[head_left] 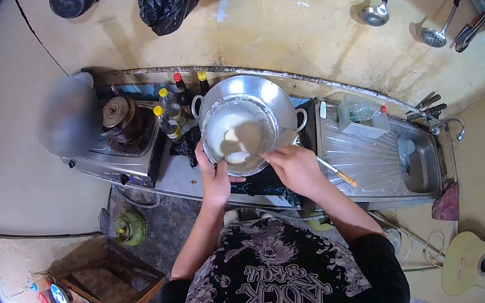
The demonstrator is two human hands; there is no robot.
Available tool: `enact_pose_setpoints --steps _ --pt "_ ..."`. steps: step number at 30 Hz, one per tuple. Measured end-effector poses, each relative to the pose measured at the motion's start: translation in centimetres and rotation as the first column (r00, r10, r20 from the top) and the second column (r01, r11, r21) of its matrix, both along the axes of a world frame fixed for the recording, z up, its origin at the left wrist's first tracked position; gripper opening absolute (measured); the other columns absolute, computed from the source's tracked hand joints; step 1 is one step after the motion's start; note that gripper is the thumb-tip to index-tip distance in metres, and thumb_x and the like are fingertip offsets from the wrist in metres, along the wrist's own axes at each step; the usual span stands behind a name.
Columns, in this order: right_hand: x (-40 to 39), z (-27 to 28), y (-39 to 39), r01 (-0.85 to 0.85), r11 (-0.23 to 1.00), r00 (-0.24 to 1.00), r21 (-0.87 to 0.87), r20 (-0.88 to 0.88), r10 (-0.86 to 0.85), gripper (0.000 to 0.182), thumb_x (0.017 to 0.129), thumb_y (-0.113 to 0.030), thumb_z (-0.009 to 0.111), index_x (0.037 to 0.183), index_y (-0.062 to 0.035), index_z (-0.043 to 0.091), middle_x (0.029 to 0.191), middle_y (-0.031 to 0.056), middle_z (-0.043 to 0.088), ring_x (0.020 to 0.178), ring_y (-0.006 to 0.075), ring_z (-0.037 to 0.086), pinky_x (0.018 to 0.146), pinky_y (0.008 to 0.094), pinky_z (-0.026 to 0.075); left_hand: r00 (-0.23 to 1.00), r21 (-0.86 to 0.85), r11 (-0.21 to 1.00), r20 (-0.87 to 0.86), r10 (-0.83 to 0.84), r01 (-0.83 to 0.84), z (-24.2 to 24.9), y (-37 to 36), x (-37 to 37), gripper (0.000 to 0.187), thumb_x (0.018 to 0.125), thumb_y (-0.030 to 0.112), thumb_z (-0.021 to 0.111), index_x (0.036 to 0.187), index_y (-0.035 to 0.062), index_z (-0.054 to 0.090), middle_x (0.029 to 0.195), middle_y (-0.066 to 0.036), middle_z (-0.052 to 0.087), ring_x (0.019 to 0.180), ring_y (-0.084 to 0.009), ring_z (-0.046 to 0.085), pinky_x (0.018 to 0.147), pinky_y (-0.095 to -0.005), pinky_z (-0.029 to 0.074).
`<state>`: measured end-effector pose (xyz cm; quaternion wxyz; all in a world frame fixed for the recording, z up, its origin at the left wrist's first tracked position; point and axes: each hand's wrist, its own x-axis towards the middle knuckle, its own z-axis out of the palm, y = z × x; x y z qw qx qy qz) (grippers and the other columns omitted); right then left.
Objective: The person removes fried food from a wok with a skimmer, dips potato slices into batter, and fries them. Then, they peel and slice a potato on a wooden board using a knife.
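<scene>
Between my two hands is a round metal bowl (251,167) with whitish contents, overlapping the silver two-handled wok (270,95) behind it. My left hand (216,181) is closed on the bowl's near left side, thumb at the rim. At the near right rim, the fingers of my right hand (294,168) grip the edge. A long utensil with a wooden handle tip (345,179) extends out past my right hand; its other end lies by the wok. A shadow falls across the bowl's inside.
Left of the wok stand several bottles (169,105), then a stove (113,160) carrying a lidded pot (118,112). A steel sink (423,166) with a drainboard and a clear plastic container (363,117) is on the right. Ladles (375,14) hang on the wall.
</scene>
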<state>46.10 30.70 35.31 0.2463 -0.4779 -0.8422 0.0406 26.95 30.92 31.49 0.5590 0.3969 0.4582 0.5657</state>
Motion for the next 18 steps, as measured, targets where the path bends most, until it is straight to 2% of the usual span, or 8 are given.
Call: enact_pose_setpoints --steps 1,7,10,16,18 --pt "0.0 0.0 -0.3 0.002 1.000 0.998 0.014 0.067 -0.003 0.017 0.075 -0.007 0.060 0.092 -0.0084 0.065 0.072 0.0086 0.060 0.065 0.0262 0.060 0.058 0.0364 0.049 1.000 0.000 1.000 0.015 0.005 -0.005 0.0 0.0 -0.1 0.059 0.084 -0.003 0.033 0.135 0.0150 0.010 0.126 -0.017 0.036 0.092 -0.0275 0.058 0.050 -0.0301 0.058" --pt "0.1 1.9 -0.4 0.196 0.980 0.978 0.041 0.056 -0.199 0.015 0.075 -0.008 0.060 0.089 -0.0074 0.065 0.070 0.0091 0.059 0.065 0.0269 0.060 0.058 0.0368 0.049 1.000 0.040 0.999 -0.011 0.015 -0.015 0.6 -0.5 -0.2 0.060 0.082 -0.005 0.031 0.135 0.0140 0.010 0.127 -0.017 0.034 0.094 -0.0275 0.057 0.051 -0.0297 0.058" --pt "0.0 1.2 0.0 0.208 0.974 0.971 -0.091 0.135 -0.195 0.012 0.076 -0.010 0.059 0.086 -0.0064 0.065 0.072 0.0110 0.062 0.064 0.0285 0.061 0.059 0.0380 0.049 1.000 0.064 0.998 -0.027 0.007 -0.005 1.4 -0.9 0.0 0.061 0.081 -0.006 0.029 0.135 0.0130 0.009 0.128 -0.017 0.033 0.095 -0.0276 0.056 0.052 -0.0295 0.058" --pt "0.2 -1.3 1.1 0.137 0.950 0.944 -0.282 -0.253 -0.211 0.011 0.078 -0.011 0.058 0.083 -0.0053 0.066 0.074 0.0141 0.064 0.068 0.0310 0.062 0.062 0.0383 0.049 0.999 0.101 0.995 -0.037 -0.006 0.010 0.7 -1.0 0.5 0.063 0.080 -0.007 0.030 0.136 0.0120 0.008 0.128 -0.018 0.032 0.097 -0.0276 0.055 0.052 -0.0294 0.058" --pt "0.2 -0.9 0.6 0.147 0.948 0.951 -0.284 -0.223 -0.214 0.011 0.079 -0.011 0.058 0.085 -0.0054 0.065 0.076 0.0141 0.064 0.068 0.0305 0.062 0.062 0.0381 0.049 1.000 0.100 0.995 -0.031 -0.003 0.006 0.8 -1.0 0.5 0.064 0.079 -0.007 0.030 0.136 0.0121 0.007 0.128 -0.018 0.032 0.097 -0.0275 0.055 0.052 -0.0291 0.058"
